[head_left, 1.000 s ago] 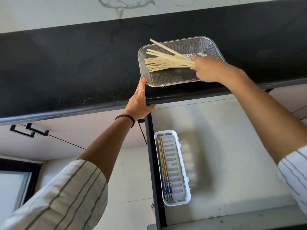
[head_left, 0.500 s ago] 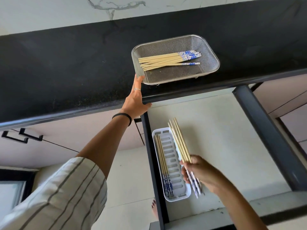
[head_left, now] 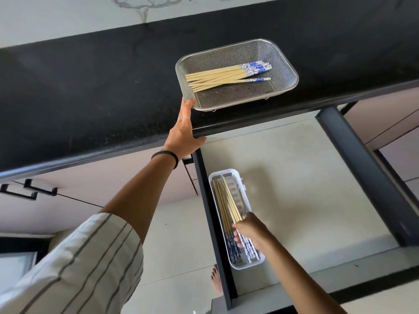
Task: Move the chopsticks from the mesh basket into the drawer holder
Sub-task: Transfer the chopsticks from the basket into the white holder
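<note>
Your right hand (head_left: pixel 248 230) is gripping a small bundle of pale bamboo chopsticks with blue-and-white patterned ends (head_left: pixel 232 203), fingers curled round them just above the patterned part, and is holding them tilted inside the white slotted plastic drawer holder (head_left: pixel 247 201), with their plain tips pointing toward the holder's far end. More chopsticks of the same kind are lying flat along the holder's left side, just beside the ones you are gripping. The holder is sitting at the left edge of the open pale-lined drawer with dark metal sides (head_left: pixel 306 177). Your left hand (head_left: pixel 184 134) is resting on the front edge of the black stone countertop (head_left: pixel 90 87), fingers straight, with a fingertip touching the near left corner of the shallow rectangular steel mesh basket (head_left: pixel 288 66). Another loose pile of chopsticks (head_left: pixel 217 77) is lying in that basket on the countertop, patterned ends to the right. A thin ring is showing on one left finger and a black band (head_left: pixel 164 155) on that wrist, with a striped sleeve (head_left: pixel 79 264) below.
</note>
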